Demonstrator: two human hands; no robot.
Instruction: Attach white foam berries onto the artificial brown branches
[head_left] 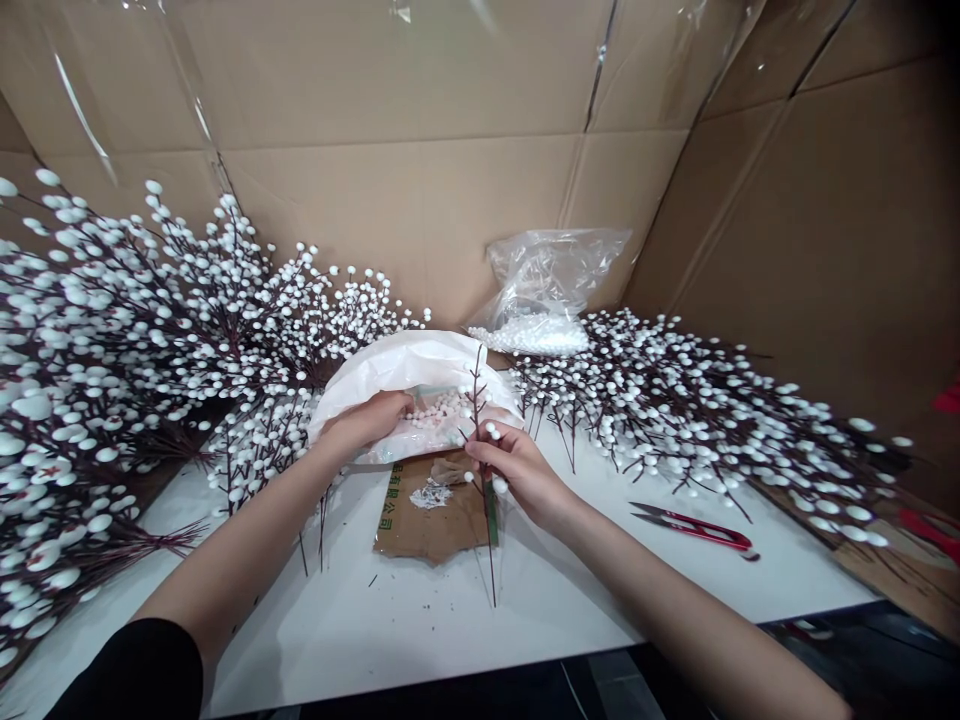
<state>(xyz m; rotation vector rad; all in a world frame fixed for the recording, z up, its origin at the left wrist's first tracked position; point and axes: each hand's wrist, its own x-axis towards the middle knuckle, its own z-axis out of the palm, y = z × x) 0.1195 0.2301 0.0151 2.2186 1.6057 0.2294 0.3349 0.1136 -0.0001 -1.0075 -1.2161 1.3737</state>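
My right hand [517, 468] pinches a thin brown artificial berry branch [478, 400] between thumb and fingers. The branch stands nearly upright, bare at its top, with a few white berries [500, 487] low down around my fingers. My left hand [381, 415] reaches into an opened white plastic bag [397, 358] that holds loose white foam berries [442, 408]. Its fingertips are partly hidden at the berries, so I cannot make out their grip. Below the bag lies a piece of brown cardboard [401, 535] with a small patch of white stuff [431, 494] on it.
Bundles of finished white berry branches [187, 310] are heaped at left, and more branches [660, 400] lie at right. A clear bag of white berries [551, 300] stands behind. Red-handled thread snips [697, 527] lie on the white table [360, 640]. Cardboard walls [420, 220] enclose the back and right.
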